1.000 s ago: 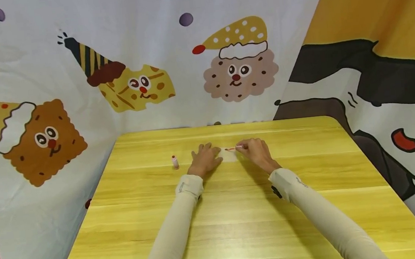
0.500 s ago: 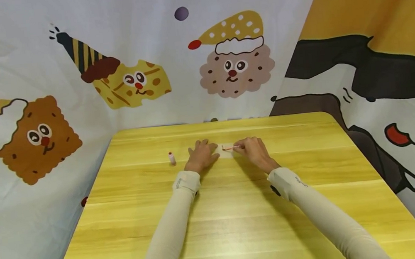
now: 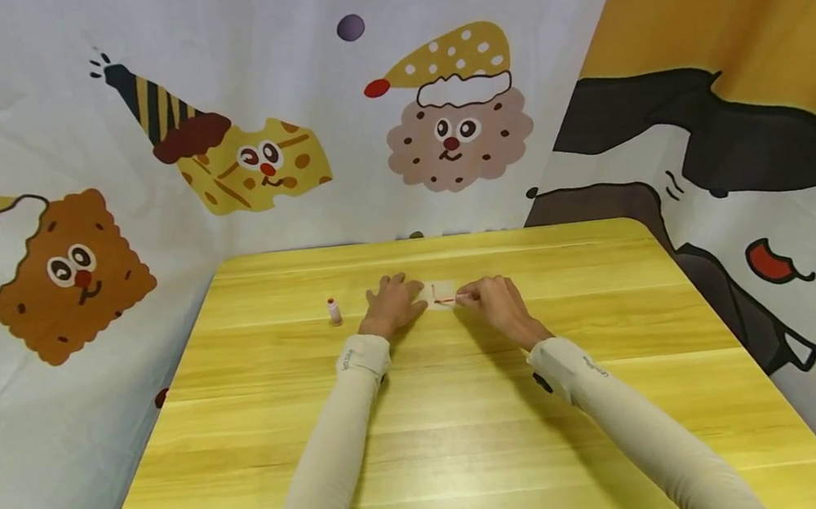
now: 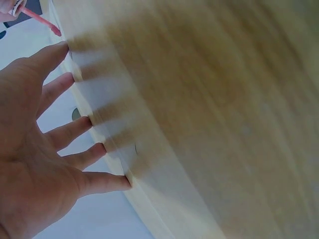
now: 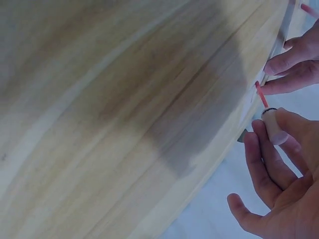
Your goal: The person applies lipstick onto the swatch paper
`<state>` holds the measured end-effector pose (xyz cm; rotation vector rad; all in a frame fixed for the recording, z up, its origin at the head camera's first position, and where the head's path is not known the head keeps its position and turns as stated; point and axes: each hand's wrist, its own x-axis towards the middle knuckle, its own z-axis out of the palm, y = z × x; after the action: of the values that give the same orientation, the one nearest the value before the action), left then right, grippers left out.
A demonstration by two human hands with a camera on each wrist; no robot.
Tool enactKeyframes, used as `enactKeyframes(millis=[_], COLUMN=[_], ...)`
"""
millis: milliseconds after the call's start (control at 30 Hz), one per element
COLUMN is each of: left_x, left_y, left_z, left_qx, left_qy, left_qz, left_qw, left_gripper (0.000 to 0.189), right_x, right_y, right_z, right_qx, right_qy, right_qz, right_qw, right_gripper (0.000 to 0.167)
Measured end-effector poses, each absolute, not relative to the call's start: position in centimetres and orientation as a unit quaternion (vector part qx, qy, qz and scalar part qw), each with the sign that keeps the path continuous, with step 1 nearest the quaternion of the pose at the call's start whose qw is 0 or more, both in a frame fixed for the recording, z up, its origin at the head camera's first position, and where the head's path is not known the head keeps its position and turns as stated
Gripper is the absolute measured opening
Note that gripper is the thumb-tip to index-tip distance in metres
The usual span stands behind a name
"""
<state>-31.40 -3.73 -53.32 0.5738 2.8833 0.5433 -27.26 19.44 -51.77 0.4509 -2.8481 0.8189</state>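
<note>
My right hand [image 3: 495,302] pinches a lip gloss wand [image 5: 273,125] by its pale cap, between thumb and fingertips. The wand's red stem and tip [image 5: 261,94] point left, low over a small white sheet of paper [image 3: 445,289]. On the sheet a thin red upright line [image 3: 434,291] shows at the left, and the wand's tip is at its lower end. My left hand [image 3: 392,303] lies with spread, straight fingers, its thumb and fingertips [image 4: 62,47] at the paper's left side. Left of that hand stands the small pinkish tube [image 3: 334,313] with a red top.
All of this is toward the far edge of a yellow wood-grain table [image 3: 424,417]. Behind it hangs a white cloth [image 3: 359,128] printed with cartoon biscuits and cheese; it also runs along both sides.
The wand's tip has moved toward the near side of the paper, and a red upright line now shows on the sheet. The left hand stays in place; the head view has shifted slightly.
</note>
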Motion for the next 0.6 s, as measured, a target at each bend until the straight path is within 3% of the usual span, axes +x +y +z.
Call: enactKeyframes(millis=[233, 600], left_x=[-31.5, -31.3], left_y=[-3.8, -4.2], left_z=[-53.5, -53.4], left_qx=[0.196, 0.203], left_qy=[0.958, 0.956], left_qz=[0.192, 0.198], left_qw=[0.081, 0.079], left_gripper=[0.048, 0.051], right_x=[-27.5, -28.0], right_y=[20.1, 21.1], right_z=[-51.5, -50.6], right_qx=[0.119, 0.119], right_qy=[-0.938, -0.922], right_qz=[0.314, 0.348], right_qw=[0.086, 0.118], right_gripper=[0.028, 0.028])
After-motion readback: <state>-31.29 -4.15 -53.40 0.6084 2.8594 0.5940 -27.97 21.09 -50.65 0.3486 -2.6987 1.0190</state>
